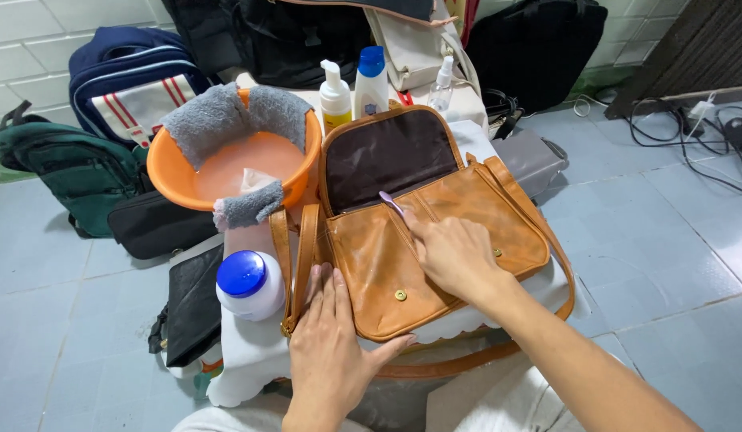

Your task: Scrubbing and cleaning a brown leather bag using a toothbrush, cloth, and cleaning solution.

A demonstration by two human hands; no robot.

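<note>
**Tan bag, flap open, on a white stool**

Here, a pale blue tiled floor and white tiled wall surround a white plastic stool. Behind it, an orange basin holds cloudy water, with grey cloths draped over its rim. The tan leather bag lies on the stool, flap thrown back toward the wall, long axis running left to right. The left hand presses flat on its near corner. The right hand holds a small purple brush against the front.
</note>
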